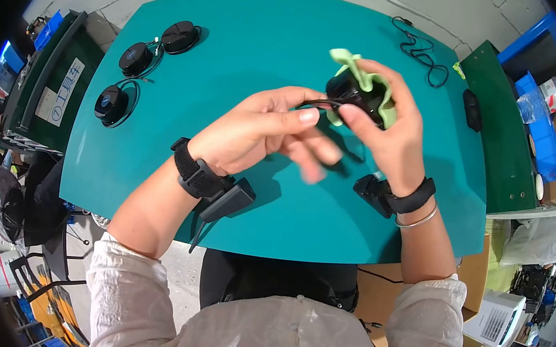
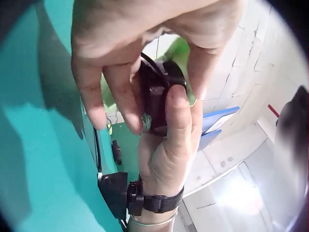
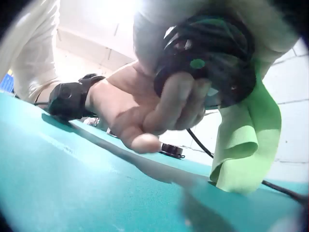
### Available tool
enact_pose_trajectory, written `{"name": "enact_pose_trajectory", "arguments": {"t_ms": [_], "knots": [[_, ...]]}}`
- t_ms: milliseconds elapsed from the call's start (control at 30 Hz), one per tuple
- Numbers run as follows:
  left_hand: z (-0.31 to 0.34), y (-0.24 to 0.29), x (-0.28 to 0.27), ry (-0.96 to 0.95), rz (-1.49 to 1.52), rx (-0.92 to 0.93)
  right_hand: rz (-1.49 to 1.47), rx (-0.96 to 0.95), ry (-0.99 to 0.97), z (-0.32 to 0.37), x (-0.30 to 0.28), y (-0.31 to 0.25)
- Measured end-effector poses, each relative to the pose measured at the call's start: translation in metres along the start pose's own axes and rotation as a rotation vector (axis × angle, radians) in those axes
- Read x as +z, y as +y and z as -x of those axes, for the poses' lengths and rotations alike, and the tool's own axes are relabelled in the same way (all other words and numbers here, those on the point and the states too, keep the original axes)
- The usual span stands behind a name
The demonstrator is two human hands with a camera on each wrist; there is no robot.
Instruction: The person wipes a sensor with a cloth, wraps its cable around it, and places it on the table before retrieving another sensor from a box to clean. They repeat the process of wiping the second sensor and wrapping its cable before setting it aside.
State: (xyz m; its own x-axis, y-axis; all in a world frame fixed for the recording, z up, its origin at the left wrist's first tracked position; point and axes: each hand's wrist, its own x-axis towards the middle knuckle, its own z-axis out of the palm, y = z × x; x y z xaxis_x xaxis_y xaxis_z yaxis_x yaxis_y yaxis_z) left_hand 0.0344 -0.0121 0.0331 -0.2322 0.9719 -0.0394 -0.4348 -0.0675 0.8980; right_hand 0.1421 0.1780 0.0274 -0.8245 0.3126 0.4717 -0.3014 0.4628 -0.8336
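Above the teal table, my right hand grips a round black device together with a light green cloth. The cloth wraps part of the device and hangs down from it in the right wrist view. My left hand is just left of the device, its thumb and index finger pinching a black cable that runs to it. The other left fingers spread below and are blurred. In the left wrist view, the cable crosses the dark body of the device, and the right thumb presses its side.
Three similar round black devices with looped cables lie at the table's left. A loose black cable lies at the back right. Near the right edge sits a small black object, beside a green panel.
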Motion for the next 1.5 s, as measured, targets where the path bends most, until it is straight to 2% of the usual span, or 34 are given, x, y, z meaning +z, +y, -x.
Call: {"name": "enact_pose_trajectory", "arguments": {"t_ms": [33,67,133,167,200,267,300,333,400,433,467,533,600,667,733,800,867,933,1000,1067,1133,1200,1233,1367,1400,1433,1467,1500], "knots": [[0.005,0.008,0.002,0.073,-0.069,-0.035,-0.111,0.079,0.015,-0.002,-0.001,-0.002],[0.005,0.009,-0.002,0.075,-0.073,-0.033,-0.114,0.075,0.014,-0.003,-0.002,-0.001],[0.003,0.006,-0.015,0.447,-0.319,0.042,0.161,-0.193,0.002,-0.005,-0.001,0.000],[0.002,0.004,-0.024,0.503,-0.340,0.076,0.266,-0.263,-0.055,-0.003,-0.002,-0.004],[-0.001,0.000,-0.027,0.506,-0.342,0.074,0.262,-0.262,-0.055,-0.002,0.000,-0.008],[-0.008,-0.006,-0.031,0.407,-0.340,0.260,0.365,-0.439,-0.231,0.001,0.003,-0.013],[-0.004,-0.008,-0.031,0.208,-0.185,0.206,0.388,-0.497,-0.270,0.001,0.006,-0.014],[0.000,-0.011,-0.027,0.127,0.127,0.093,0.369,-0.502,-0.287,0.002,0.009,-0.018],[0.002,-0.016,-0.026,-0.194,0.457,-0.005,0.341,-0.548,-0.299,0.001,0.009,-0.016],[0.001,-0.013,-0.019,-0.251,0.409,0.041,0.343,-0.550,-0.308,0.001,0.008,-0.016],[0.000,-0.017,-0.015,-0.103,0.306,0.070,0.383,-0.501,-0.287,0.000,0.006,-0.016],[-0.004,-0.021,-0.004,0.029,0.348,0.110,0.424,-0.453,-0.270,0.000,0.005,-0.014],[-0.008,-0.022,-0.008,-0.020,0.353,0.092,0.436,-0.329,-0.176,-0.001,0.006,-0.005],[-0.011,-0.026,-0.004,0.109,0.279,0.255,0.437,-0.316,-0.171,-0.001,0.005,-0.001],[-0.013,-0.029,0.000,0.113,0.247,0.235,0.510,-0.328,-0.158,0.001,0.007,0.000],[-0.015,-0.029,0.010,0.152,0.189,0.352,0.481,-0.249,-0.133,0.009,0.017,-0.008],[-0.010,-0.028,0.011,0.188,0.136,0.280,0.443,-0.170,-0.113,0.009,0.017,-0.012],[-0.009,-0.028,0.004,-0.071,0.106,0.193,0.331,-0.179,-0.250,0.003,0.008,-0.009],[-0.009,-0.026,0.000,-0.031,0.060,0.192,0.315,-0.192,-0.253,0.002,0.007,-0.007],[-0.005,-0.015,-0.008,0.079,0.085,0.013,0.467,-0.503,-0.418,0.000,0.006,0.000],[-0.001,-0.014,-0.008,0.132,0.000,-0.022,0.456,-0.538,-0.466,0.005,0.006,0.001],[-0.002,-0.020,-0.007,0.115,0.103,-0.033,0.427,-0.607,-0.539,0.008,0.007,0.001],[-0.005,-0.025,-0.006,0.131,0.127,0.019,0.370,-0.556,-0.552,0.007,0.007,0.000],[-0.011,-0.031,-0.016,0.124,0.300,0.105,0.406,-0.573,-0.510,0.004,0.014,-0.004],[-0.011,-0.030,-0.013,0.124,0.295,0.099,0.522,-0.593,-0.427,0.004,0.014,-0.007],[-0.012,-0.028,-0.008,0.219,0.342,0.188,0.638,-0.607,-0.343,0.004,0.015,-0.009],[-0.012,-0.027,-0.005,0.313,0.390,0.279,0.635,-0.604,-0.339,0.004,0.015,-0.011],[-0.013,-0.028,-0.007,0.331,0.358,0.314,0.691,-0.553,-0.281,0.003,0.015,-0.013]]}}
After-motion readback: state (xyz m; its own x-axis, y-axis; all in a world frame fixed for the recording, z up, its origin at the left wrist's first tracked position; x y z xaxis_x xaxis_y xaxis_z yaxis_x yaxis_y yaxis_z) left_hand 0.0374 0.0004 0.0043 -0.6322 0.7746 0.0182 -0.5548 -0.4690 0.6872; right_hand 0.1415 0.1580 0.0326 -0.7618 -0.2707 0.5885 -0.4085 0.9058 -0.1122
